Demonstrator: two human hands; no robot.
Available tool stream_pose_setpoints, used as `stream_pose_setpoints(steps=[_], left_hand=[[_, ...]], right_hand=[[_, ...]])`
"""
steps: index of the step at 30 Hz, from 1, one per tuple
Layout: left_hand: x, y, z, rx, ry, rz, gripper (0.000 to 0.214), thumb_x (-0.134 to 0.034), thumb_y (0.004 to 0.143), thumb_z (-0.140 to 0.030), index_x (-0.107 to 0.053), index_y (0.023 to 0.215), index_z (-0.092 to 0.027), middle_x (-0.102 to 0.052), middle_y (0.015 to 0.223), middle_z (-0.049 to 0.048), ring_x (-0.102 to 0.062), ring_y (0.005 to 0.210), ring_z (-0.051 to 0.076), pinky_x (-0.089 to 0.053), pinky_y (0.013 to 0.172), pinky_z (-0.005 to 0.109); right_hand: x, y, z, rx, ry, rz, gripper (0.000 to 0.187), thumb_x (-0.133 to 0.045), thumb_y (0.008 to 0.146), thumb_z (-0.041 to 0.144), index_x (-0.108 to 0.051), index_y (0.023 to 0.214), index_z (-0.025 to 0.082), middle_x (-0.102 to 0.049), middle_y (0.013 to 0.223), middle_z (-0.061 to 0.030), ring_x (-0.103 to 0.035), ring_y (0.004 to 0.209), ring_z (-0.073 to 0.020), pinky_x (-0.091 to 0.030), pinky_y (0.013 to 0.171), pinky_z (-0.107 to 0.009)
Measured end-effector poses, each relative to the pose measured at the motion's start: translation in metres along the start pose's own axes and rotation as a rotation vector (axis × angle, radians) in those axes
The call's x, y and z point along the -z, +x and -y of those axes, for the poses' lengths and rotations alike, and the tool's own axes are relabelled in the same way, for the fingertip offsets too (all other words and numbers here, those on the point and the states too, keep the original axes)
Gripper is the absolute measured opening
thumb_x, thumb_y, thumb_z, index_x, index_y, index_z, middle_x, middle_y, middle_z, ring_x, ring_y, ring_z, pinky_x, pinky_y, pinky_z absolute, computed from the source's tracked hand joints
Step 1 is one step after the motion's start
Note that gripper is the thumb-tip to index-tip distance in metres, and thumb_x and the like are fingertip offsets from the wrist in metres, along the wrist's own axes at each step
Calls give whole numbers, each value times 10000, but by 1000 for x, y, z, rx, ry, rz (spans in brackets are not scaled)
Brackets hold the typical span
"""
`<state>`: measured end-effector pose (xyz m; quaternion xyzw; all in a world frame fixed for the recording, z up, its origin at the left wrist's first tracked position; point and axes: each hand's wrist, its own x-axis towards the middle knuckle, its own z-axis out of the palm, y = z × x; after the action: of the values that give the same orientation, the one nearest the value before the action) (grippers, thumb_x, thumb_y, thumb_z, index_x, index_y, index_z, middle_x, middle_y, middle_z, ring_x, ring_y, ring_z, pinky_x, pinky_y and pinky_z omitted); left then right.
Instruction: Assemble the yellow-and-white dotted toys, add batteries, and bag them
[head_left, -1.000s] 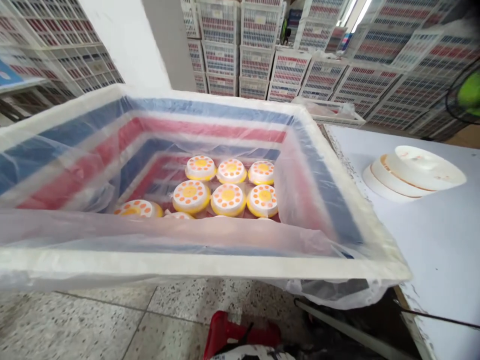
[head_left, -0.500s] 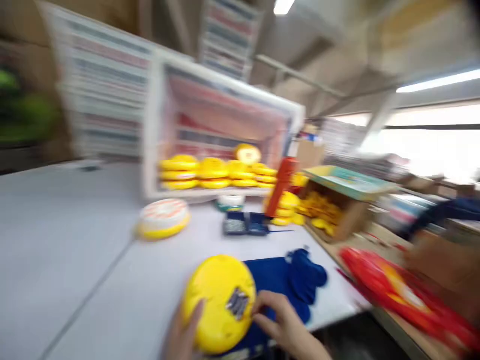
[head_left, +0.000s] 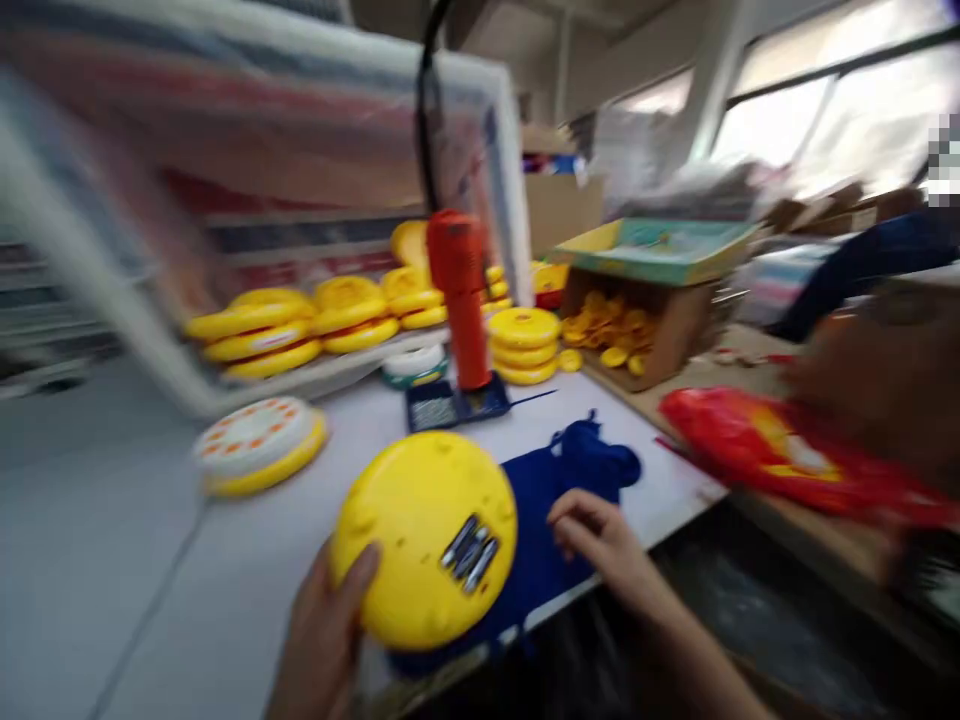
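Note:
A round yellow plastic casing (head_left: 409, 560) is tilted up in my left hand (head_left: 330, 610), thumb across its face and the other fingers behind its edge. Its open battery slot (head_left: 470, 553) shows several metal-ended cells. My right hand (head_left: 596, 540) hovers to the right of the casing, apart from it, with loosely bent fingers and nothing visible between them. Below both lies a dark blue cloth (head_left: 544, 520), bunched at its far end. Behind the casing, a red-orange power screwdriver (head_left: 466, 300) hangs upright from a black cord over a small dark tray (head_left: 431, 408).
A white-and-yellow disc with orange marks (head_left: 259, 440) lies on the left. Behind it, a white-edged box (head_left: 202, 395) holds several yellow round pieces. Stacked yellow discs (head_left: 525, 345), a carton of small yellow parts (head_left: 675, 325) and a red plastic bag (head_left: 772, 450) are on the right.
My right hand has drawn away from the casing's edge to the right. My left hand still holds the casing. The view has swung right, and the screwdriver now hangs more upright over the tray.

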<state>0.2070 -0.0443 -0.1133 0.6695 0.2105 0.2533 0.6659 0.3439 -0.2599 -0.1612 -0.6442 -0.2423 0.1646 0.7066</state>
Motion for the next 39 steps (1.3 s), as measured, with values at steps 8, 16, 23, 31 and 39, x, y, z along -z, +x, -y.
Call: stream_pose_setpoints(steps=[8,16,23,31,39], left_hand=[[6,-17,-3,203,-410,-223,623,-802,734,-401,-614,1254,-116,-695,1234,160,-650,1150,341,-569,944,410],[1,-31,12,-121,111,-306,472,-674,876,-369,-542,1288,-182,-673,1246,122,-662,1115,288,-584,877,360],[-25,-46,26,-969,1099,-70,387,-517,913,-52,-622,1245,-221,-662,1308,99,-574,1276,216,-268,1198,400],[25,-27,5,-322,614,-216,389,-510,975,-354,-550,1331,-202,-573,1394,141,-545,1292,282,-479,1040,427],[18,-4,56,94,180,-66,460,-563,891,-501,-606,1188,-151,-695,993,95,-670,810,207,-548,682,287]], right_hand=[[11,2,-10,4,-71,14,201,-641,912,409,-666,999,230,-622,807,-9,-560,631,-125,-483,608,-235],[-35,5,6,-103,136,104,458,-632,886,545,-626,1251,269,-693,1141,-107,-676,905,-219,-577,690,-291],[-85,16,-2,-289,558,65,701,-653,825,607,-522,1390,213,-677,1267,-146,-671,1112,-321,-606,839,-416],[-38,36,-17,-472,369,74,421,-556,859,499,-690,1087,173,-766,1027,-153,-737,960,-337,-624,808,-447],[-17,76,-26,-316,45,287,494,-656,847,548,-674,1232,239,-697,1254,-95,-684,1087,-295,-530,992,-455]])
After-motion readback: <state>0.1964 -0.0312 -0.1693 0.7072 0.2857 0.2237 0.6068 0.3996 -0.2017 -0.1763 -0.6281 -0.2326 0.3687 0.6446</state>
